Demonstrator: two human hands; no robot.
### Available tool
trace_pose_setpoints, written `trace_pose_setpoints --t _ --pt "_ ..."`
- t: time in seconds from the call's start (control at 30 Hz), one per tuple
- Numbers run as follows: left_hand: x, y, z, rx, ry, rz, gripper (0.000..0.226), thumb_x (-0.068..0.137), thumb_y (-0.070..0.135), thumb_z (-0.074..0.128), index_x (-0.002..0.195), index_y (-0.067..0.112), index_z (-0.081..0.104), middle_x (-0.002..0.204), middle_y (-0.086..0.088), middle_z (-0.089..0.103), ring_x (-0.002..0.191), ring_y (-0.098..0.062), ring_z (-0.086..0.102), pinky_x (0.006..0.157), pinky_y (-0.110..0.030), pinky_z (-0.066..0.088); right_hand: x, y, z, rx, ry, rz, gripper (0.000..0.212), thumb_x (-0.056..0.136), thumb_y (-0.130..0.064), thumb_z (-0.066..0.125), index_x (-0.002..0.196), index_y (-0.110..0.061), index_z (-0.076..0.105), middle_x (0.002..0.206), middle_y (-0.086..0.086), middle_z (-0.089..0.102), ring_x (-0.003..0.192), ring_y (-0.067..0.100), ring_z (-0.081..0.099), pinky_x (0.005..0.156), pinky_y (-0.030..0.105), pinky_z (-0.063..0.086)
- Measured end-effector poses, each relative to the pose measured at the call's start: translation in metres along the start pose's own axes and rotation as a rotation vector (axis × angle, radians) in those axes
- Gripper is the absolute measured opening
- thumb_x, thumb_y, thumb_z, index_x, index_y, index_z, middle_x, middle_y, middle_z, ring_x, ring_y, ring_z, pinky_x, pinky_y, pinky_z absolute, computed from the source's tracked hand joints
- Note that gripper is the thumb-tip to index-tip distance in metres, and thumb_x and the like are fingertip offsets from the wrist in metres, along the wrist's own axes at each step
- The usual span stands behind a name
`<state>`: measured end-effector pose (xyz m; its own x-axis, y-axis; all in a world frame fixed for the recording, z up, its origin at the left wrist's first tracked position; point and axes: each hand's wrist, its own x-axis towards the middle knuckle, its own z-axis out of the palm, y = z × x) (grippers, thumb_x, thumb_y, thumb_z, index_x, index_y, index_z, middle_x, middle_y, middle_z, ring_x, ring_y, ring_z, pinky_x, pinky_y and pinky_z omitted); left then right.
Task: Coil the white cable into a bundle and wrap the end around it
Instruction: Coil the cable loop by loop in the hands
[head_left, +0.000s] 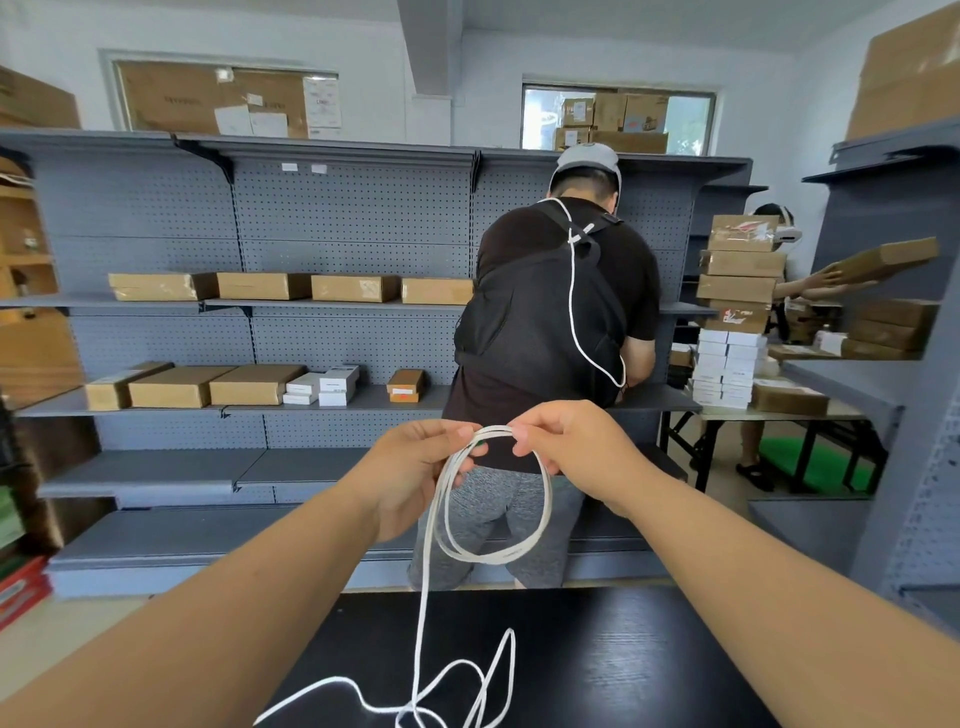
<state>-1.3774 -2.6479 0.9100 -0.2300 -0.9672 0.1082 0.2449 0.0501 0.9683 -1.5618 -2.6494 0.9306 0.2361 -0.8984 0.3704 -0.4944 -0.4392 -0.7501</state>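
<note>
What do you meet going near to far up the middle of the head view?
Loose cable on the black table → hanging coil → left hand and right hand pinching the coil's top → person in black → grey shelving → windows.

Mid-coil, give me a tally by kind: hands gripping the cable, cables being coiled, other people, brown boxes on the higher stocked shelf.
Hands gripping: 2, left hand, right hand
white cable being coiled: 1
Other people: 2, person in black, person at far right
brown boxes on that shelf: 4
Total: 9
</note>
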Motion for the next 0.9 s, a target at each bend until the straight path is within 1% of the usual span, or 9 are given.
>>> trace_pose_setpoints --t 0.07,0.17,0.27,0.4,0.5,0.6,0.7,0.77,0.9 --pt "0.000 -0.001 0.001 -0.006 0.007 -0.008 0.014 0.090 0.009 0.055 0.096 0.001 0.066 0.072 -0.005 0.068 0.055 -0.010 0.054 0.051 -0.017 0.046 0.000 0.000 0.001 0.012 0.014 0.034 0.017 0.088 -0.018 0.057 0.077 -0.024 0.069 0.085 0.011 0.071 0.062 0.012 0.052 0.071 0.040 0.051" --pt "0.000 -0.003 0.003 0.008 0.030 -0.018 0.015 0.090 0.009 0.054 0.097 0.001 0.065 0.072 -0.005 0.067 0.053 -0.009 0.051 0.049 -0.017 0.043 -0.001 -0.002 0.003 -0.004 0.021 0.058 0.018 0.088 -0.020 0.056 0.074 -0.023 0.067 0.088 0.014 0.071 0.066 0.015 0.054 0.076 0.042 0.053" --pt "0.000 -0.003 0.005 0.024 0.057 -0.016 0.012 0.090 0.008 0.054 0.095 0.003 0.064 0.074 -0.006 0.067 0.051 -0.009 0.049 0.048 -0.017 0.040 -0.002 -0.004 0.005 0.014 0.028 0.073 0.019 0.090 -0.020 0.055 0.075 -0.022 0.065 0.084 0.007 0.072 0.063 0.012 0.052 0.073 0.039 0.053" --pt "-0.001 -0.003 0.007 0.038 0.064 -0.016 0.009 0.089 0.007 0.054 0.091 0.006 0.063 0.075 -0.004 0.069 0.050 -0.008 0.049 0.050 -0.019 0.039 -0.003 -0.005 0.008 0.039 0.040 0.098 0.015 0.091 -0.020 0.053 0.083 -0.018 0.066 0.080 0.000 0.071 0.060 0.011 0.050 0.069 0.033 0.050" --pt "-0.002 -0.002 0.008 0.014 0.077 -0.009 0.010 0.089 0.004 0.054 0.092 0.007 0.063 0.072 -0.004 0.069 0.048 -0.009 0.050 0.047 -0.017 0.041 -0.003 -0.007 0.009 0.028 0.056 0.094 0.016 0.092 -0.021 0.052 0.083 -0.019 0.065 0.080 0.000 0.070 0.062 0.010 0.051 0.070 0.032 0.050" --pt "-0.003 -0.003 0.009 -0.016 0.077 -0.003 0.013 0.088 0.000 0.054 0.093 0.008 0.063 0.072 -0.003 0.067 0.048 -0.009 0.051 0.047 -0.017 0.041 -0.002 -0.008 0.011 0.019 0.080 0.086 0.016 0.092 -0.020 0.052 0.084 -0.019 0.065 0.078 0.000 0.069 0.063 0.009 0.052 0.069 0.032 0.051" --pt "-0.003 -0.003 0.009 -0.034 0.077 0.001 0.016 0.086 -0.003 0.052 0.092 0.009 0.063 0.064 -0.001 0.063 0.046 -0.009 0.050 0.046 -0.017 0.039 -0.002 -0.007 0.012 0.015 0.082 0.093 0.016 0.092 -0.019 0.052 0.088 -0.015 0.066 0.075 -0.001 0.068 0.059 0.007 0.051 0.066 0.031 0.049" --pt "-0.003 -0.004 0.009 -0.042 0.079 0.005 0.018 0.087 -0.003 0.051 0.094 0.009 0.063 0.061 0.001 0.063 0.046 -0.008 0.050 0.046 -0.016 0.039 -0.003 -0.007 0.012 0.000 0.076 0.098 0.016 0.092 -0.020 0.052 0.091 -0.014 0.067 0.074 -0.001 0.067 0.057 0.006 0.050 0.064 0.027 0.047" --pt "-0.002 -0.006 0.009 -0.029 0.086 0.018 0.019 0.088 0.000 0.052 0.097 0.009 0.065 0.067 0.000 0.062 0.050 -0.008 0.050 0.052 -0.018 0.038 -0.002 -0.006 0.011 -0.001 0.075 0.100 0.017 0.092 -0.021 0.052 0.091 -0.015 0.068 0.072 -0.002 0.067 0.058 0.007 0.051 0.066 0.028 0.047"
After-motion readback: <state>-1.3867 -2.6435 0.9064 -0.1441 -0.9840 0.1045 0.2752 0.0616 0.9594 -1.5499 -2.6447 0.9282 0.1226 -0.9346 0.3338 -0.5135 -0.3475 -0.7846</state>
